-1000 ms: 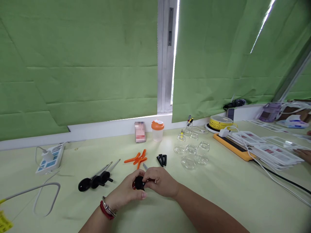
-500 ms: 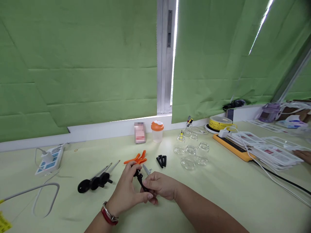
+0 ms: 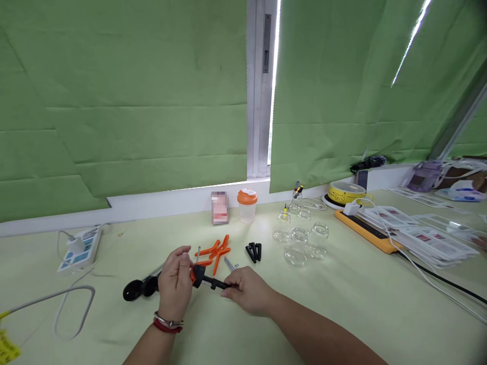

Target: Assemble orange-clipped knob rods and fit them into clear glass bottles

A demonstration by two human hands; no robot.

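**Slim black plastic part (image 3: 213,282) held level above a pale green desk (image 3: 380,304)**

Head view: the left hand (image 3: 175,279) curls around the part's orange-and-black end; the right hand (image 3: 247,291) pinches the other, fingers closed. From them, orange plastic clamps (image 3: 216,249) lie at twelve o'clock, clear glass jars (image 3: 300,235) at two, a white power strip (image 3: 81,252) at nine. Green shades (image 3: 133,101) flank a grey window frame (image 3: 258,101).
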